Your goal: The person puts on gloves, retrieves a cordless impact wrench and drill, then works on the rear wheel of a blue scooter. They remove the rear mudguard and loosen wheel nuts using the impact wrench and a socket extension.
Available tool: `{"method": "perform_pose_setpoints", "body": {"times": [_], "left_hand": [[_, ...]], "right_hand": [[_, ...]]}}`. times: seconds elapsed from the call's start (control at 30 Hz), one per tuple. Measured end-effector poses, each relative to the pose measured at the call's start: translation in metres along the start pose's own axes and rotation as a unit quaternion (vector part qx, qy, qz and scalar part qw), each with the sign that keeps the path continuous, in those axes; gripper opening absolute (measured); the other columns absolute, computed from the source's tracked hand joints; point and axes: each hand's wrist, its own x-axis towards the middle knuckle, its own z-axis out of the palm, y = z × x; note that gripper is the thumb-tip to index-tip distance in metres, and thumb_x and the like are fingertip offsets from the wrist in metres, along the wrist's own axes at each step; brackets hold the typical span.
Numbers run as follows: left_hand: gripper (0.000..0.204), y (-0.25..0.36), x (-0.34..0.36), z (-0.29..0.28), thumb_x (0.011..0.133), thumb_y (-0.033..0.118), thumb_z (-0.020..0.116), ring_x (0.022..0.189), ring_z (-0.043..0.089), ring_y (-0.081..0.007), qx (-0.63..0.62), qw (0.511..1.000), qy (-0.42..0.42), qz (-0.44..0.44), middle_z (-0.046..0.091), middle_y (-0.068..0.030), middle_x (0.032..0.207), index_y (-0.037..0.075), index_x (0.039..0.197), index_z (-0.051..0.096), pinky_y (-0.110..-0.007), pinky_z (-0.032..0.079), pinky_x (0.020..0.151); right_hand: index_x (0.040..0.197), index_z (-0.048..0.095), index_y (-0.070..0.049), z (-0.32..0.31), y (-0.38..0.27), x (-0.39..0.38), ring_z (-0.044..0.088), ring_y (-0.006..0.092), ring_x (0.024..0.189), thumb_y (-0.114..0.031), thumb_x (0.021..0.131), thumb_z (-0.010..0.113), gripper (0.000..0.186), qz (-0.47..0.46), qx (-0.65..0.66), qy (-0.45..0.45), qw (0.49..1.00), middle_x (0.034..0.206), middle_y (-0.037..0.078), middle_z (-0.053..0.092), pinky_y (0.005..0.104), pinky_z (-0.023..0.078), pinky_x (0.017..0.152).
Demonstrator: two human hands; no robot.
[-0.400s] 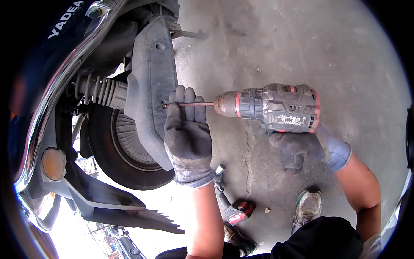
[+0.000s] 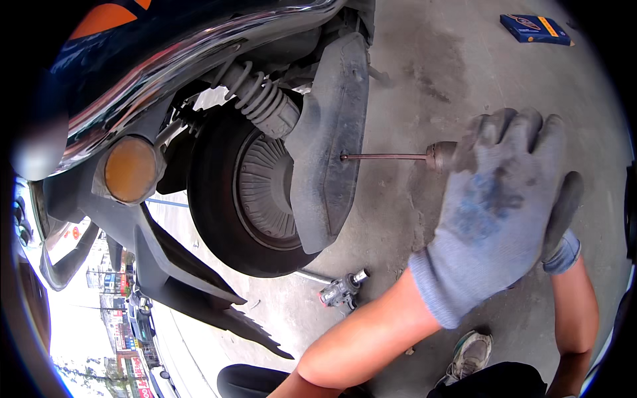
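Note:
My left hand (image 2: 494, 205), in a grey work glove, is closed over the top of a power drill (image 2: 438, 156), hiding most of its body. Behind it my right hand (image 2: 563, 235), also gloved and largely hidden, grips the drill. A long thin bit (image 2: 385, 156) runs horizontally from the chuck into a small hole in a grey plastic guard (image 2: 322, 113) on a vehicle's underside, beside a coil-spring shock (image 2: 259, 99) and wheel (image 2: 225, 219).
Dark bodywork (image 2: 99, 66) with chrome trim and an orange reflector (image 2: 131, 169) fills the left. Another power tool (image 2: 338, 292) lies on the concrete floor (image 2: 431, 73) near the wheel. A blue box (image 2: 534, 28) lies at upper right. My shoe (image 2: 468, 358) shows below.
My left hand has moved from beside the bit up and right onto the drill. The drill sits farther right. The view has shifted, revealing the blue box.

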Motion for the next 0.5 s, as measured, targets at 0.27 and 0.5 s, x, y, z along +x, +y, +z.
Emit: {"method": "perform_pose_setpoints", "body": {"times": [0.27,0.5], "left_hand": [[0.025,0.008,0.028,0.013,0.076,0.026,0.071,0.089,0.065,-0.0239,0.219,0.915,-0.334,0.055,0.069,-0.009,0.094,0.01,0.095,0.072,-0.036,0.047,0.071],[0.022,0.001,0.035,0.024,0.073,0.027,0.072,0.085,0.066,-0.0225,0.144,0.926,-0.346,0.045,0.07,-0.0063,0.085,0.012,0.089,0.073,-0.035,0.046,0.069]], "right_hand": [[0.13,0.054,-0.004,-0.008,-0.026,0.005,0.065,0.0216,0.1,-0.019,0.077,0.074,0.058,-0.024,-0.072,0.048,0.996,0.116,0.012,0.065,0.0353,0.053,0.089],[0.13,0.054,-0.004,-0.005,-0.009,0.006,0.064,0.0217,0.101,-0.022,0.078,0.073,0.058,0.004,-0.068,0.05,0.996,0.116,0.012,0.064,0.0357,0.053,0.09]]}}
